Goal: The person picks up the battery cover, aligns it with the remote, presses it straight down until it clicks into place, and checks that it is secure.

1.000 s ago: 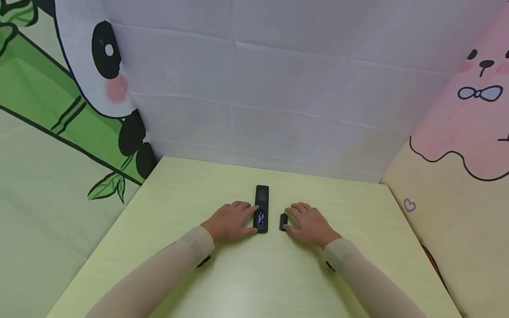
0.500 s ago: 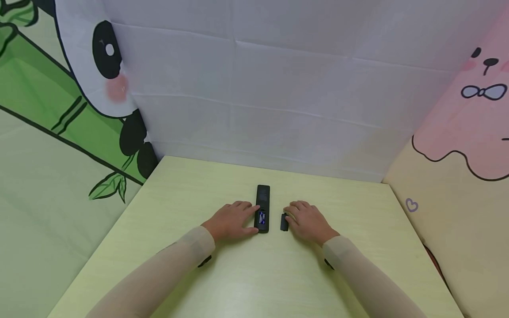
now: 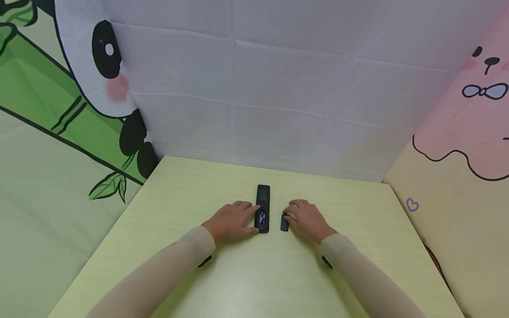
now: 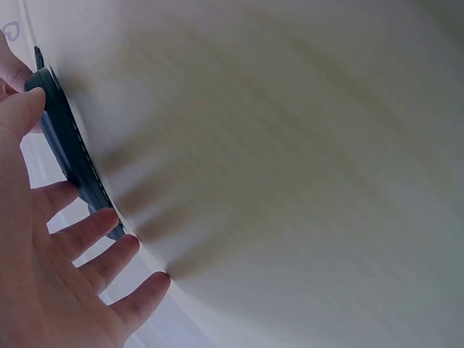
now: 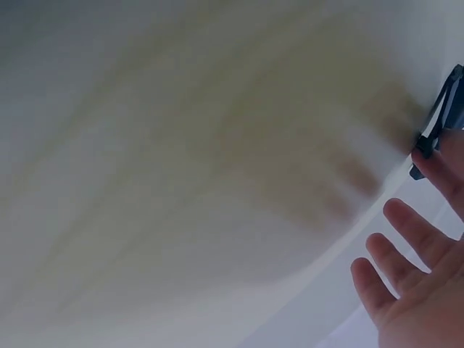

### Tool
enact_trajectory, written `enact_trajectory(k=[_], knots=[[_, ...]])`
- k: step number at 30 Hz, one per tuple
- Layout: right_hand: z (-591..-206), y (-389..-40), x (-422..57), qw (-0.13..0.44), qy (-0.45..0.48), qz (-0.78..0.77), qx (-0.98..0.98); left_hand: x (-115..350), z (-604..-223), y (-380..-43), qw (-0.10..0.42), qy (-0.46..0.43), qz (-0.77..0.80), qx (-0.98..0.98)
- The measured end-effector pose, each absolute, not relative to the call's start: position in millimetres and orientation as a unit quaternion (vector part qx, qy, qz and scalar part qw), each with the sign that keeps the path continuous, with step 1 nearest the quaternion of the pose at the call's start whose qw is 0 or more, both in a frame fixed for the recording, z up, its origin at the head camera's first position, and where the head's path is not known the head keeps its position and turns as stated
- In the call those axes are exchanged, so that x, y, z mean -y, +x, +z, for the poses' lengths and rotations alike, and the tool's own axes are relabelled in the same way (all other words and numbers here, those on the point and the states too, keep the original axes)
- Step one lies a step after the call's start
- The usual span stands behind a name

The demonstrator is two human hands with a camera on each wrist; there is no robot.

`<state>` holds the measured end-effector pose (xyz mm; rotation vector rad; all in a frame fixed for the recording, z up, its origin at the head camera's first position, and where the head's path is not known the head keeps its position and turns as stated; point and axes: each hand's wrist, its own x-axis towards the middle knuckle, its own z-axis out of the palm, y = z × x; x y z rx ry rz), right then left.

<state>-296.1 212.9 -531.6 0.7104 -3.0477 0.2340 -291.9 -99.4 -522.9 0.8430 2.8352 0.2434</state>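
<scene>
Remote (image 3: 264, 207) is lying batt. side up on the pale counter (image 3: 246, 282), btwn the two hands, long axis pointing away from the person. Its uncovered bay is showing blue batts (image 3: 262, 217).

L hand (image 3: 230, 219) is spreading wide: thumb and index are touching the remote's L edge, thumb near the near end, index approx. midway. Remaining L fingers are fanning out beyond, per L wrist view.

R hand (image 3: 307, 221) is narrowing at thumb and index, pinching the far end of the black cover (image 3: 284, 224); its other fingers are extending loosely. Cover is sitting just R of the remote, not touching it; whether it is lifting off the counter, can't tell.

Pale sleeves (image 3: 179, 256) are covering both arms, w/ dark bits (image 3: 204, 261) showing under the cuffs. White cloth (image 3: 258, 88) is hanging behind; panda print (image 3: 81, 57) is showing L, pink animal print (image 3: 473, 119) R.
</scene>
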Motion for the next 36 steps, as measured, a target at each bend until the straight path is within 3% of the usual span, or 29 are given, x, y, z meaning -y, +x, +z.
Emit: enact_trajectory(k=[18,36], knots=[[-526.1,-315.3,-213.7,-0.063,0.078,0.267,0.959,99.5,-526.7,-294.6,0.080,0.289,0.072,-0.951],[-529.7,-327.0,-217.7,-0.091,0.080,0.281,0.952,98.0,-526.5,-295.3,0.084,0.287,0.066,-0.952]])
